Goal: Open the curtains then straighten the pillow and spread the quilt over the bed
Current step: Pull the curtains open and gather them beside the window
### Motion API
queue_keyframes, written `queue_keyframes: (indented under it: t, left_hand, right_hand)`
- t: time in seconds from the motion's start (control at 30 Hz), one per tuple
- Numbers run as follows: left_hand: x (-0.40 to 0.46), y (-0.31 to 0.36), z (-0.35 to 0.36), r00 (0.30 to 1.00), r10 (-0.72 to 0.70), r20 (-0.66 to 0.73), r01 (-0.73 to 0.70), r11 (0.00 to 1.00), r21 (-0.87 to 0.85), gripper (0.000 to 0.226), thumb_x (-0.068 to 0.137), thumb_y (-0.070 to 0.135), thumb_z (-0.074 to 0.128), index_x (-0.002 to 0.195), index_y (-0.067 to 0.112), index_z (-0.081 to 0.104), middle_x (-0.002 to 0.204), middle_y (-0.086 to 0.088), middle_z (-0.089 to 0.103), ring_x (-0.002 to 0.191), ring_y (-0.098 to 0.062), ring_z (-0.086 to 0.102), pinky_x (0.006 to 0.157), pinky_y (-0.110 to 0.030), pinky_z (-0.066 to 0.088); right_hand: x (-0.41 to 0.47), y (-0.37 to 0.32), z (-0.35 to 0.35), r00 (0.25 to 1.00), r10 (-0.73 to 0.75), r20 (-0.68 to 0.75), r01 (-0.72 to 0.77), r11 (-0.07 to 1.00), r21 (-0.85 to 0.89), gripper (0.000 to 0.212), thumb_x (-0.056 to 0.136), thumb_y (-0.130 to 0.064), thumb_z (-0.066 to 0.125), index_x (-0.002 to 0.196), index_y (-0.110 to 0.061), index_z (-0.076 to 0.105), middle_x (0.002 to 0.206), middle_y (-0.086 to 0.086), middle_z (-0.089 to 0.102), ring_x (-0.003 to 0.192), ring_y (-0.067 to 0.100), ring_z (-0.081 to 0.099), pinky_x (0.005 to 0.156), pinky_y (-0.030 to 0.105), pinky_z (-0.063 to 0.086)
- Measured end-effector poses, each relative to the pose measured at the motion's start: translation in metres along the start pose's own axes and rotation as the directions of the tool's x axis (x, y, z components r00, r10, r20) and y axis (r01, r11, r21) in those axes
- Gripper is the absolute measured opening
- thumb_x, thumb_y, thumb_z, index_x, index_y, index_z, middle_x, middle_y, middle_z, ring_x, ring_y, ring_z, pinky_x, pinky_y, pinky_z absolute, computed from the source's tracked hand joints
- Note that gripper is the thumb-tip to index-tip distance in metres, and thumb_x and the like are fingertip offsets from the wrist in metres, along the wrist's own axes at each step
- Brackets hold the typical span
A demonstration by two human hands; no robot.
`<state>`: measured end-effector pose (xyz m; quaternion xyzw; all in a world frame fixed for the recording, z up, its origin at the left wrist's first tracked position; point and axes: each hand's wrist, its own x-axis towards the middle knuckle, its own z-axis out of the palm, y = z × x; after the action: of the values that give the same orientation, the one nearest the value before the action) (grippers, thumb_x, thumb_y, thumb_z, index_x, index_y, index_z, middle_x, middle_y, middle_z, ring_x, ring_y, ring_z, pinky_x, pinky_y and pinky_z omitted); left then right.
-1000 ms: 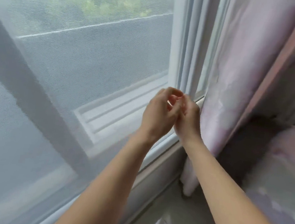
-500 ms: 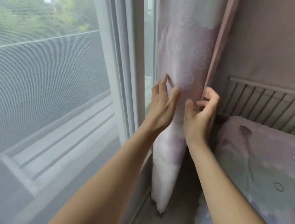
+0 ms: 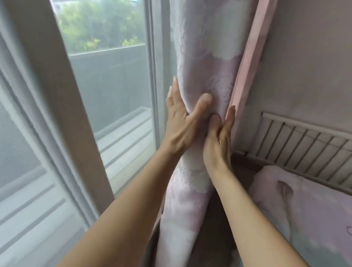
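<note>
From the head view I see the lilac, flower-patterned fabric curtain (image 3: 205,57) gathered into a thick hanging bundle between the window frame (image 3: 152,71) and the pink wall edge (image 3: 248,61), just left of the bed. My left hand (image 3: 180,123) lies flat on the bundle's window side, fingers straight and thumb spread across the front folds; my right hand (image 3: 219,137) presses the opposite side with straight fingers, thumb tucked into the cloth. So both hands squeeze it between flat palms; neither curls round it. I judge the cloth soft, light and limp: it dents under the thumbs, would slide easily if pushed, and is best held around the gathered middle, where the folds are thickest. The pale purple quilt with a feather print (image 3: 312,219) lies on the bed at lower right, near a white slatted rail (image 3: 309,153) on the wall. Hidden from me: the curtain's top and rail, its hem behind my forearms, any tie-back, the pillow, and most of the bed, which is cut off at the picture's edge.
</note>
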<state>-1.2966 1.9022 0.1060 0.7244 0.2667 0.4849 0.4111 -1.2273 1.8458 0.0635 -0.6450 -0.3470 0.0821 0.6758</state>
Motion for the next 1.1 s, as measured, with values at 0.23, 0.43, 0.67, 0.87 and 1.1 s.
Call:
queue_keyframes:
  t: [0.23,0.43,0.67,0.87,1.1]
  left_hand:
    - [0.073,-0.007,0.063,0.993,-0.096,-0.062,0.084,0.981,-0.174,0.041,0.093,0.043,0.052,0.078,0.007,0.063,0.068,0.006,0.062,0.066,-0.009,0.057,0.068,-0.037,0.053]
    - [0.134,-0.019,0.108,0.993,-0.085,-0.084,0.062,0.968,-0.244,0.039,0.098,0.038,0.053,0.068,0.015,0.064,0.066,0.005,0.062,0.064,-0.006,0.055,0.059,-0.026,0.048]
    - [0.220,-0.048,0.159,0.993,-0.028,-0.117,0.007,0.985,-0.171,0.046,0.089,0.058,0.050,0.067,0.020,0.065,0.064,0.009,0.065,0.066,-0.013,0.060,0.073,-0.048,0.054]
    - [0.316,-0.069,0.209,0.989,0.035,-0.146,-0.059,0.985,-0.163,0.045,0.090,0.058,0.049,0.077,0.019,0.067,0.076,0.005,0.071,0.078,-0.016,0.067,0.080,-0.046,0.054]
    - [0.413,-0.103,0.284,0.997,-0.001,-0.073,-0.010,0.989,-0.149,0.059,0.082,0.073,0.044,0.088,0.020,0.069,0.084,0.003,0.074,0.091,-0.021,0.069,0.090,-0.046,0.052]
  right_hand:
    - [0.085,0.030,-0.013,0.992,-0.013,-0.128,0.011,1.000,-0.019,0.047,0.087,-0.056,0.047,0.122,-0.025,0.050,0.113,0.001,0.063,0.104,0.023,0.060,0.092,0.049,0.048]
    - [0.166,0.060,-0.029,0.951,-0.069,-0.301,0.038,0.993,-0.110,0.094,0.067,-0.068,0.066,0.141,-0.032,0.021,0.143,0.003,0.037,0.133,0.024,0.039,0.106,0.051,0.037]
    - [0.248,0.084,-0.018,0.996,-0.072,-0.053,0.075,0.995,0.061,0.031,0.099,-0.044,0.044,0.112,-0.019,0.056,0.101,-0.006,0.066,0.098,0.013,0.061,0.086,0.030,0.046]
    - [0.348,0.102,-0.006,0.995,-0.073,-0.070,0.076,0.996,0.044,0.045,0.100,-0.047,0.039,0.109,-0.012,0.064,0.093,-0.006,0.068,0.090,0.009,0.062,0.078,0.023,0.046]
    - [0.469,0.148,-0.010,0.970,-0.165,-0.178,0.159,0.986,-0.049,0.040,0.102,-0.036,0.042,0.111,-0.004,0.064,0.107,0.003,0.069,0.104,0.010,0.061,0.084,0.013,0.041]
